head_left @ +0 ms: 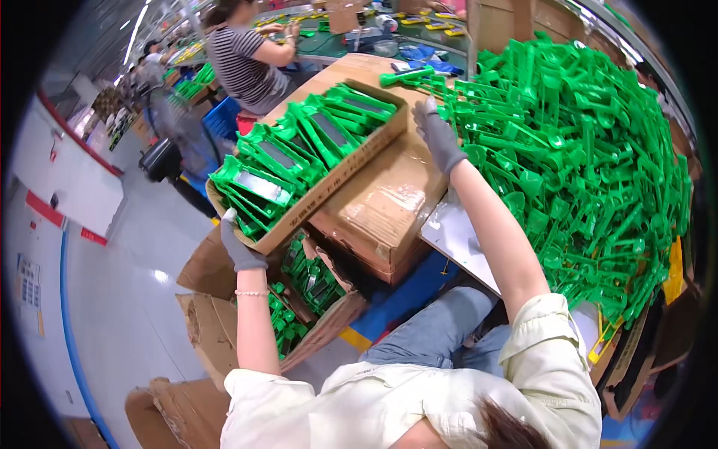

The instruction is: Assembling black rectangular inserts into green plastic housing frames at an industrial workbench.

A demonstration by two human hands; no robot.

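A shallow cardboard tray (340, 173) rests tilted on a taped brown carton (389, 206). Rows of green plastic housings (278, 153) with dark grey inlays fill it. My gloved left hand (241, 245) grips the tray's near left corner, its thumb at the rim and its other fingers mostly hidden. Beyond the tray's far right end, my gloved right hand (440, 138) is stretched out with its fingers extended. It holds nothing that I can see, and lies beside the large heap of green plastic parts (553, 157). A single green piece (406, 75) lies beyond the tray.
Below my left arm stands an open cardboard box (206, 318) with more green parts inside. A white board (458, 238) lies by my knees. Ahead, a person in a striped top (247, 63) works at a green bench (329, 46). A black-topped stool (161, 159) stands at left.
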